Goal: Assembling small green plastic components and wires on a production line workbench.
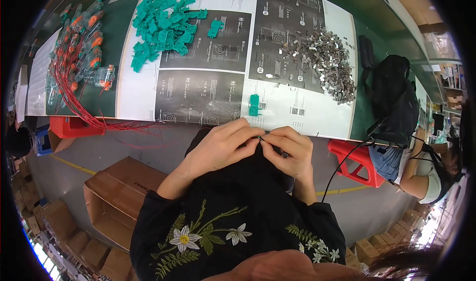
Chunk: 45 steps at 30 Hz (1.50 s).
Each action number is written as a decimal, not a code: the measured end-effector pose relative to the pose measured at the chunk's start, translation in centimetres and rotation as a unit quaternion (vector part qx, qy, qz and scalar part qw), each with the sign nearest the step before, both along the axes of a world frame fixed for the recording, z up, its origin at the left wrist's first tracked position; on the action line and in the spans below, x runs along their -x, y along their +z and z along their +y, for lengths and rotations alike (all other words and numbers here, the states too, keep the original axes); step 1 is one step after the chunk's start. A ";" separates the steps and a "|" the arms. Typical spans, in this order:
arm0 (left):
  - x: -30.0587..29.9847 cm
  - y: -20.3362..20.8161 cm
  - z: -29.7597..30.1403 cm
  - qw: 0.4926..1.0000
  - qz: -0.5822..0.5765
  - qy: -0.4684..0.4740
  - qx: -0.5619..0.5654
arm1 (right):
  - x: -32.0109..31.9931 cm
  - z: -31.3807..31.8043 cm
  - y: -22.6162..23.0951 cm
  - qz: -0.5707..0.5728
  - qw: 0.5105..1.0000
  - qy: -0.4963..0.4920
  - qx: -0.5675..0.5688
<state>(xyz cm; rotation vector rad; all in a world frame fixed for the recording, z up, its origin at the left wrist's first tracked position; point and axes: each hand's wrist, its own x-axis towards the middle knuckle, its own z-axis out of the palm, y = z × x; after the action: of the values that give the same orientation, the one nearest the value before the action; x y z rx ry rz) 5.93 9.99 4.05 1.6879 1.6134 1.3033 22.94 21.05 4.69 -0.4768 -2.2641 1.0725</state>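
Observation:
My left hand [229,141] and my right hand [290,151] meet just off the table's near edge, over my lap. The fingertips of both are pinched together around something too small to name; only a tiny light speck shows between them. Just beyond my fingers lies a single green plastic part [254,105] on the white sheet. Another green plastic piece [215,28] rests farther back, beside a large heap of green plastic parts [161,25]. To the right spreads a pile of small grey and silvery metal pieces [331,62].
At the far left lie clear bottle-like parts with orange bits [94,48] and long red wires [74,100]. A black bag [394,92] sits at the right table end. Below are an open cardboard box [116,196] and a red stool [354,162]. Another person [414,169] sits at the right.

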 end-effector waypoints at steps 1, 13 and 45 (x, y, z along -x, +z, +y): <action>-0.2 -0.1 0.0 1.000 -0.019 0.013 0.014 | 0.0 0.0 -0.1 -0.002 1.000 -0.010 -0.011; 0.2 -1.3 0.7 1.000 0.021 0.000 -0.007 | 0.5 1.5 2.1 -0.141 0.988 0.033 -0.057; -1.0 -1.8 2.5 0.989 -0.085 0.107 0.057 | 1.0 2.2 0.1 -0.039 0.990 0.023 -0.134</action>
<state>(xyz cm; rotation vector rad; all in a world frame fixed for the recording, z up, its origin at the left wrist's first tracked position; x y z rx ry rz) 6.95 12.46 2.22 1.3276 1.7677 1.3846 21.95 23.27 4.80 -0.3630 -2.4522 0.7664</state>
